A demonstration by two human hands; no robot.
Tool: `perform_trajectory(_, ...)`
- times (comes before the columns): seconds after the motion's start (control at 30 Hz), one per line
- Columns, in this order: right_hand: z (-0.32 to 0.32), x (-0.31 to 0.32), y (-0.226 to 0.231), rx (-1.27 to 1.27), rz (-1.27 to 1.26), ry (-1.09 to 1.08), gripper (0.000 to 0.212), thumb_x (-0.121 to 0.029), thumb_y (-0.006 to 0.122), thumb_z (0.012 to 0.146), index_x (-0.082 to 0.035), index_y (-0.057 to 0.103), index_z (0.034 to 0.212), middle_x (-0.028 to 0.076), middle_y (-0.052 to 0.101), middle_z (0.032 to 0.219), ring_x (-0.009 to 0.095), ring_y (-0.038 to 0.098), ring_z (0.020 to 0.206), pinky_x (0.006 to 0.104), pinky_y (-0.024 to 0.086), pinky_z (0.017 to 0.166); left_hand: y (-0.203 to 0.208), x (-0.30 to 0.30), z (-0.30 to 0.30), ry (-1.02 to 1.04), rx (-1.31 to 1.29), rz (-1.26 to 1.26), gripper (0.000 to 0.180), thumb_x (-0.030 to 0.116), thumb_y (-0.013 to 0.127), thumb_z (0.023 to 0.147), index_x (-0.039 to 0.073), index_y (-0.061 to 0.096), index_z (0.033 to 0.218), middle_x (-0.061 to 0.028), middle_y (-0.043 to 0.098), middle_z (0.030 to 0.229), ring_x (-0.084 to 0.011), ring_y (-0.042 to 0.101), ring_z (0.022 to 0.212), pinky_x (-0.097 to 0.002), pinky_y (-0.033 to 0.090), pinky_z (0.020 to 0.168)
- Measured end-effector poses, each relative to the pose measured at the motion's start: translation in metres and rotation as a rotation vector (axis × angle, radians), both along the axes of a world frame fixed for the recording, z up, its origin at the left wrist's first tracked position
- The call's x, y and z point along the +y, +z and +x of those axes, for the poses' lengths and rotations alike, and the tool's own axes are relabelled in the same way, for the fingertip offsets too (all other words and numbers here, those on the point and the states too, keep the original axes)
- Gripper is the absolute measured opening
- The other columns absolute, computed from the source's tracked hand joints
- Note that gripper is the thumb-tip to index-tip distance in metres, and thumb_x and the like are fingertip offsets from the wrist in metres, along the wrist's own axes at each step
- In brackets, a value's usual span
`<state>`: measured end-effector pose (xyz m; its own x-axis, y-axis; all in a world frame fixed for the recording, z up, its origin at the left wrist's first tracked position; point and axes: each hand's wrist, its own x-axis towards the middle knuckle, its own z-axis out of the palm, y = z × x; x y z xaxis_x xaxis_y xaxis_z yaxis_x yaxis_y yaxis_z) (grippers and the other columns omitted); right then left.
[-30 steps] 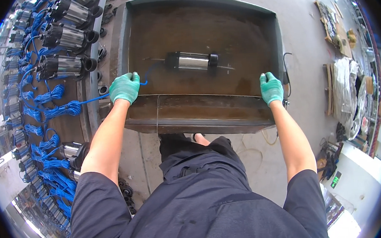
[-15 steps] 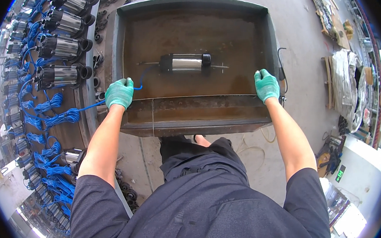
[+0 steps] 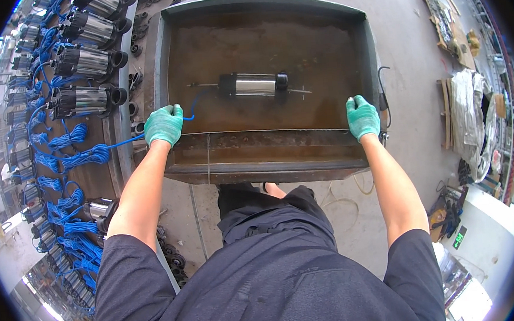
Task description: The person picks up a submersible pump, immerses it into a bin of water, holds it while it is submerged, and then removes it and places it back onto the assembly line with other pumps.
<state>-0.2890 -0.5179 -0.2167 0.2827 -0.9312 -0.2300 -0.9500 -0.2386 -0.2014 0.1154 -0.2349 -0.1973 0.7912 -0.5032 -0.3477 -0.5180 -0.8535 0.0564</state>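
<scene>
In front of me stands a large metal water tank [image 3: 370, 51] with brownish water in it. A submersible pump [image 3: 254, 84], shiny steel with black ends, lies level in the water, apart from both hands. My left hand [image 3: 164, 126], in a green glove, is closed over the tank's left rim. From under it, a blue cable [image 3: 127, 141] runs into the water on one side and out to the left on the other. My right hand [image 3: 362, 117], gloved alike, grips the right rim. The undersides of both hands' fingers are hidden.
Along the left, a bench carries several steel pumps [image 3: 86, 62] and coiled blue cables [image 3: 87, 156]. A black hose or cable [image 3: 386, 98] hangs at the tank's right side. Farther right on the floor lie wooden boards [image 3: 441, 25] and silvery sheeting [image 3: 472, 124].
The whole view has shifted very slightly. Both hands stay on the tank's rims, and the pump lies in the same place in the water.
</scene>
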Motion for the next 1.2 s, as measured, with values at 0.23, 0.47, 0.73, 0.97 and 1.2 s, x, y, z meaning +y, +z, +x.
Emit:
perform_trajectory(0.23, -0.0008, 0.0012, -0.0006, -0.009, -0.009, 0.001, 0.037, -0.041, 0.049, 0.101, -0.010, 0.069, 0.102, 0.025, 0.071, 0.097, 0.047, 0.066, 0.094, 0.0565, 0.052, 0.083, -0.0033, 0.0015, 0.0009, -0.008, -0.009, 0.001, 0.043, 0.048, 0.048, 0.100, 0.015, 0.076, 0.100, -0.0182, 0.073, 0.101, -0.0414, 0.068, 0.098, -0.0504, 0.054, 0.087)
perform_trajectory(0.47, -0.0011, 0.0001, -0.0013, 0.001, -0.012, -0.001, 0.037, -0.042, 0.049, 0.101, -0.011, 0.069, 0.104, 0.025, 0.071, 0.099, 0.047, 0.066, 0.094, 0.0562, 0.052, 0.083, -0.0033, 0.0014, 0.0013, -0.012, -0.011, 0.007, 0.043, 0.047, 0.048, 0.100, 0.015, 0.076, 0.100, -0.0195, 0.072, 0.102, -0.0414, 0.068, 0.099, -0.0508, 0.054, 0.087)
perform_trajectory(0.73, 0.0009, 0.0006, 0.0028, -0.006, 0.010, -0.020, 0.038, -0.042, 0.049, 0.101, -0.010, 0.069, 0.105, 0.024, 0.071, 0.101, 0.046, 0.066, 0.096, 0.0553, 0.052, 0.085, -0.0020, -0.0003, 0.0005, -0.011, -0.014, 0.021, 0.043, 0.047, 0.049, 0.099, 0.014, 0.076, 0.100, -0.0198, 0.072, 0.102, -0.0422, 0.067, 0.099, -0.0512, 0.053, 0.087)
perform_trajectory(0.97, -0.0005, 0.0001, 0.0011, 0.002, 0.019, -0.022, 0.037, -0.041, 0.049, 0.101, -0.010, 0.068, 0.105, 0.024, 0.071, 0.100, 0.046, 0.066, 0.096, 0.0554, 0.052, 0.085, 0.0001, 0.0000, -0.0014, -0.005, -0.007, 0.002, 0.042, 0.047, 0.050, 0.099, 0.014, 0.076, 0.101, -0.0204, 0.072, 0.103, -0.0431, 0.067, 0.099, -0.0516, 0.053, 0.087)
perform_trajectory(1.2, 0.0002, -0.0003, 0.0022, -0.002, 0.003, -0.023, 0.036, -0.041, 0.049, 0.101, -0.010, 0.068, 0.104, 0.024, 0.071, 0.100, 0.047, 0.066, 0.095, 0.0554, 0.052, 0.084, -0.0026, -0.0013, 0.0003, -0.013, -0.021, 0.012, 0.042, 0.046, 0.049, 0.100, 0.013, 0.075, 0.098, -0.0208, 0.072, 0.102, -0.0433, 0.067, 0.099, -0.0520, 0.053, 0.087)
